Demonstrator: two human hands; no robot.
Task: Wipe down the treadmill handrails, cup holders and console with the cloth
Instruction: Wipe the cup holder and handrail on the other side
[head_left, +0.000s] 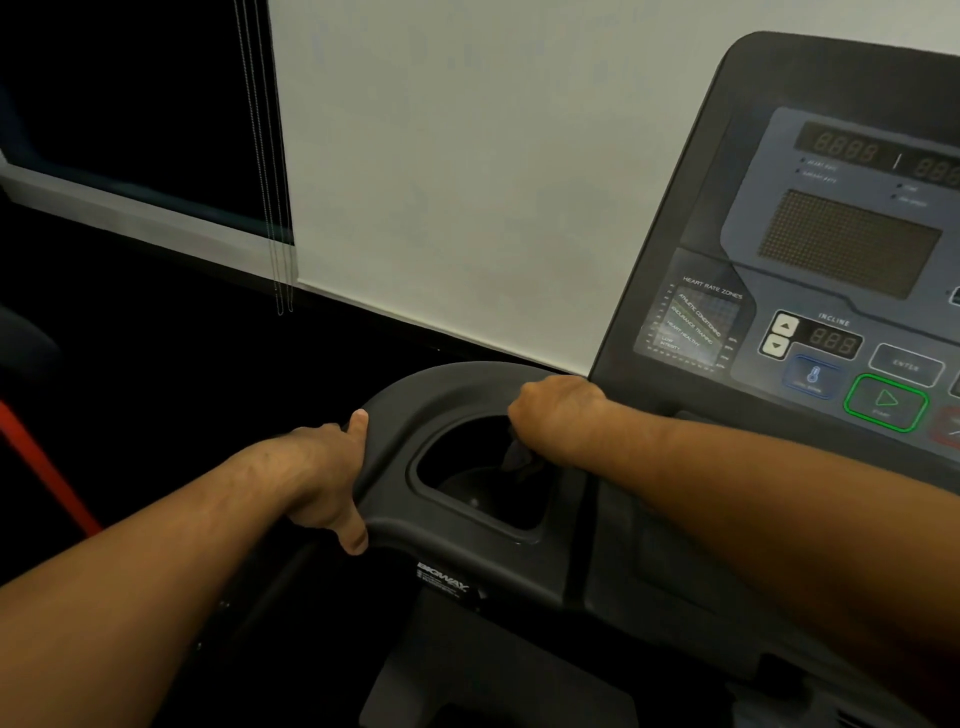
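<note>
Your right hand's fingers curl down out of sight into the cup holder (483, 467), closed around a dark cloth (519, 457) of which only a small bunched fold shows just below your wrist, against the holder's inner wall. That right hand (558, 410) sits knuckles-up over the holder's far right rim, beside the lower left corner of the console (810, 270). Your left hand (324, 467) grips the outer left edge of the holder's moulded surround: the thumb lies on top near the rim, another finger hooks the lower edge, and the remaining fingers wrap under where you cannot see them. Both bare forearms reach in from the bottom corners. The console tilts up at right, its displays unlit, a green-ringed start button (885, 402) near your right forearm. Behind stand a pale wall (467, 182) and a dark window (130, 104) with hanging blind cords (270, 208).
</note>
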